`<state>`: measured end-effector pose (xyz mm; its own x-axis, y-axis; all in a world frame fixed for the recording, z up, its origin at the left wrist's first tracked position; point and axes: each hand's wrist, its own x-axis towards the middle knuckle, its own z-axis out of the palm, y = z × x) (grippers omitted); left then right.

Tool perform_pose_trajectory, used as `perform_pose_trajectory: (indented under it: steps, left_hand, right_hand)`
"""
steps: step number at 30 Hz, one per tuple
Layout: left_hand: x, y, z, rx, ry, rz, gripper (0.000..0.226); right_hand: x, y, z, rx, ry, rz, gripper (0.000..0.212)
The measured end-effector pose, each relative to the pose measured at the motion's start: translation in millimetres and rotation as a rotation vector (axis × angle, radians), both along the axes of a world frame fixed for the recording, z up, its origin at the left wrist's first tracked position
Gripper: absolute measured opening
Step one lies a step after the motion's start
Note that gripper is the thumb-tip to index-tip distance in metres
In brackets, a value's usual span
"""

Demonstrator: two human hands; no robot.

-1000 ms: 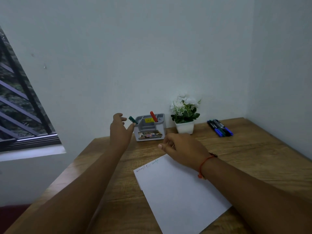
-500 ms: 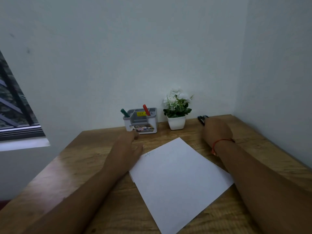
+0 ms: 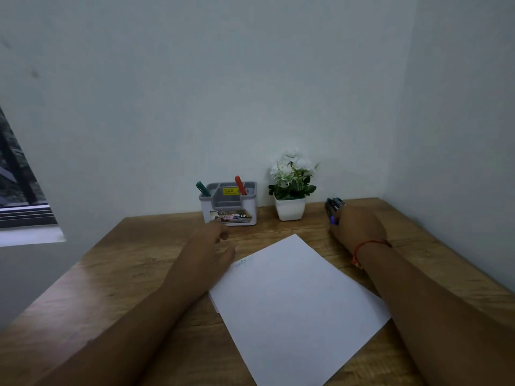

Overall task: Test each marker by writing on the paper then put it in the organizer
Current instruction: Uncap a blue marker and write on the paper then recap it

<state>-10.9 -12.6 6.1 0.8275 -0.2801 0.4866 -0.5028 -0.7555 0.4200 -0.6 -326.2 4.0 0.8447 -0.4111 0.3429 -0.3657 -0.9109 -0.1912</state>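
Note:
A white sheet of paper (image 3: 295,296) lies on the wooden desk (image 3: 139,274), with faint writing at its top left corner. The grey and white organizer (image 3: 231,210) stands at the back and holds a green marker (image 3: 203,188) and a red marker (image 3: 240,185). Dark markers (image 3: 335,204) lie at the back right. My right hand (image 3: 358,228) lies over them, and the end of a blue marker (image 3: 333,220) sticks out beside its fingers, which are hidden. My left hand (image 3: 213,246) rests on the desk by the paper's top left corner, fingers relaxed and holding nothing.
A small white pot of white flowers (image 3: 291,188) stands between the organizer and the markers. Walls close the desk at the back and right. A window (image 3: 16,190) is at the left.
My left hand came down from the organizer to the desk beside the paper. My right hand moved from the paper to the markers at the back right. The view shifted a little.

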Motion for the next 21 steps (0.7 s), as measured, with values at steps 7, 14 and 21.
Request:
perform_pose_trajectory:
  steps: [7, 14, 21]
  left_hand:
    - [0, 2, 2, -0.044, -0.009, -0.023, 0.025]
    - [-1, 3, 2, -0.085, -0.027, -0.051, 0.026]
    - [-2, 3, 3, -0.129, -0.044, -0.059, 0.029]
  right_hand:
    - [-7, 14, 12, -0.077, 0.029, -0.064, 0.018]
    - [-12, 22, 19, 0.034, -0.231, 0.097, 0.016]
    - [-24, 45, 35, 0.601, -0.759, 0.451, 0.019]
